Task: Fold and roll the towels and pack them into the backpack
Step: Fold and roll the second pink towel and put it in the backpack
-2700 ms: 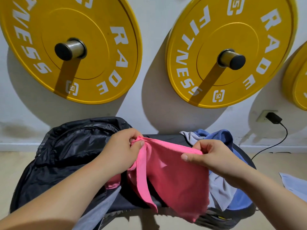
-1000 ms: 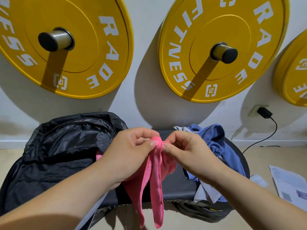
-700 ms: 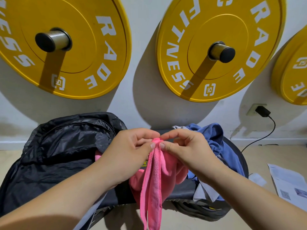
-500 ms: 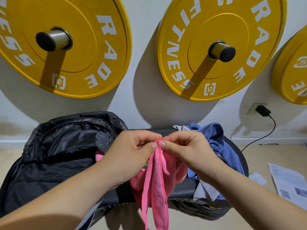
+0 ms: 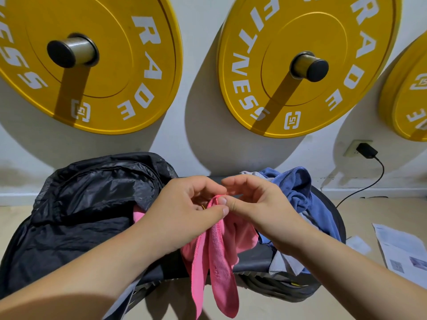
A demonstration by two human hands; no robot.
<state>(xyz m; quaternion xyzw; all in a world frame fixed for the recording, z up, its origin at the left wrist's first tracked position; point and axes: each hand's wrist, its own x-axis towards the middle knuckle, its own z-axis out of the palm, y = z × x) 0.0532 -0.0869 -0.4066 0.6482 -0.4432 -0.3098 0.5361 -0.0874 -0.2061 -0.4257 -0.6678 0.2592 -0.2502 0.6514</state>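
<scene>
Corners of pink microfibre towel point(image 5: 217, 250) now joined in your left hand point(image 5: 184, 215) pinch. Right hand point(image 5: 258, 204) fingers just released, thumb touching. First fold made.

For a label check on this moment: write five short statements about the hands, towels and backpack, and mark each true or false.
1. The left hand pinches the pink towel near its top. True.
2. The pink towel lies spread flat on the bench. False: it hangs from the grip in narrow folds, down past the bench's front edge.
3. A blue towel sits crumpled to the right of the hands. True.
4. The black backpack is to the right of the hands. False: it lies to their left.
5. The right hand rests on the blue towel. False: it is at the pink towel's top, its thumb touching the fold.
</scene>
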